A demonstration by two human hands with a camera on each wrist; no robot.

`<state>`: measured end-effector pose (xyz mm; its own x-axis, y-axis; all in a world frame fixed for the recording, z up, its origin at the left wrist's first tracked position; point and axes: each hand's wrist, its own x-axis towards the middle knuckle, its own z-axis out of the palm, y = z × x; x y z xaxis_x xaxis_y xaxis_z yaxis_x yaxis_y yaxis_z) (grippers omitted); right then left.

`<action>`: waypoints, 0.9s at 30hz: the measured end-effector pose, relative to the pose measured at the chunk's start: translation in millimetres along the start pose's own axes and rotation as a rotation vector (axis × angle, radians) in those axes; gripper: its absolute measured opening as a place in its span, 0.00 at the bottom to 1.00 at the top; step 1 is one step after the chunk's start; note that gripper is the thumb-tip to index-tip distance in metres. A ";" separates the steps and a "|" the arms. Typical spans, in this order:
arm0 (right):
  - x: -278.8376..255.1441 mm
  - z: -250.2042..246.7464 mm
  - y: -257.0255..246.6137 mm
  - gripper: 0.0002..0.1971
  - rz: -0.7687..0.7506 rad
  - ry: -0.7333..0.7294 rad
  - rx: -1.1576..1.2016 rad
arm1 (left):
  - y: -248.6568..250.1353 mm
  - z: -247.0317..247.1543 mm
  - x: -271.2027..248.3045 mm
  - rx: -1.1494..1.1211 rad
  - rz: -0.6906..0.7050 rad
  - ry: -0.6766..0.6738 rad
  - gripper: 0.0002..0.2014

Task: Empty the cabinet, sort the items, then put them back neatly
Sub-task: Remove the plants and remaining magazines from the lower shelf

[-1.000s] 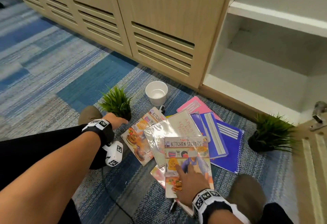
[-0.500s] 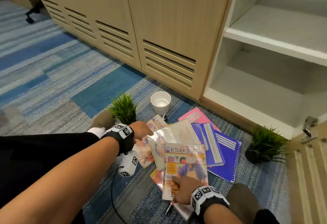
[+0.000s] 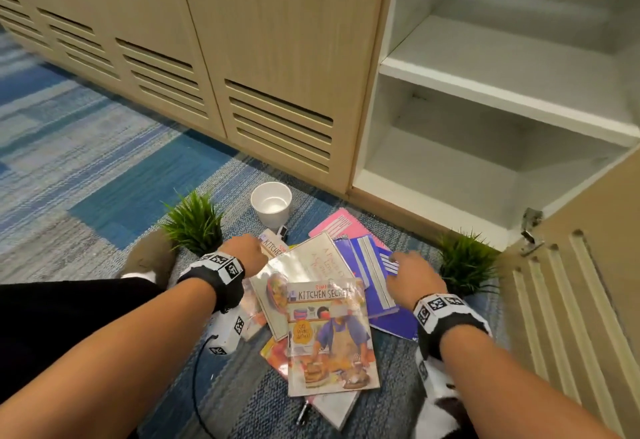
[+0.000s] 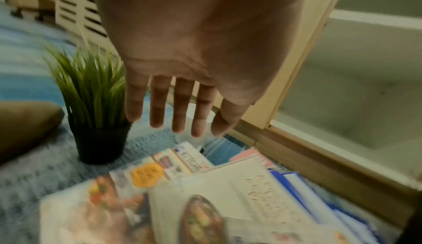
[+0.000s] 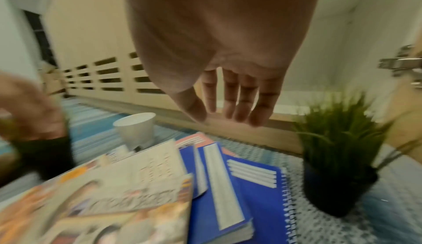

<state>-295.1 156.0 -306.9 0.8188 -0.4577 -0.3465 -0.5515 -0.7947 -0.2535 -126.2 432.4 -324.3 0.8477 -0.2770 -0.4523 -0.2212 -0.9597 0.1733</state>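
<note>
A loose pile of books lies on the carpet in front of the open cabinet (image 3: 446, 175). A "Kitchen Secrets" cookbook (image 3: 332, 338) tops the pile, over a pale cookbook (image 3: 311, 265) and others. Blue notebooks (image 3: 367, 265) and a pink notebook (image 3: 337, 225) lie to their right. My left hand (image 3: 247, 253) hovers open over the cookbooks' far left corner, fingers straight (image 4: 178, 119) and holding nothing. My right hand (image 3: 410, 274) hovers open above the blue notebooks (image 5: 219, 184), its fingers (image 5: 233, 110) spread and empty.
A white cup (image 3: 272, 201) stands beyond the pile. A potted grass plant (image 3: 194, 224) is at the left and a second one (image 3: 467, 262) at the right by the open cabinet door (image 3: 571, 300). Both cabinet shelves hold nothing. My feet flank the pile.
My right hand has lifted off the Kitchen Secrets cookbook and moved right, over the blue notebooks. My left hand has moved from the left plant to the cookbooks' corner.
</note>
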 end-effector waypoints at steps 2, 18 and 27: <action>19.3 -16.0 30.4 0.24 0.177 0.099 -0.030 | -20.0 -9.7 7.6 0.138 -0.084 0.131 0.15; 56.5 0.0 88.3 0.15 0.435 0.250 0.017 | -127.7 -16.9 56.7 0.002 -0.262 0.261 0.13; 59.5 -52.6 -29.9 0.06 0.044 0.400 -0.094 | -154.8 -43.1 43.6 -0.144 -0.310 0.332 0.10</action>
<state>-221.5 131.5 -272.4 0.8022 -0.5964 0.0281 -0.5857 -0.7953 -0.1564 -34.3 570.9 -333.2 0.9766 0.0738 -0.2020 0.1157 -0.9720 0.2046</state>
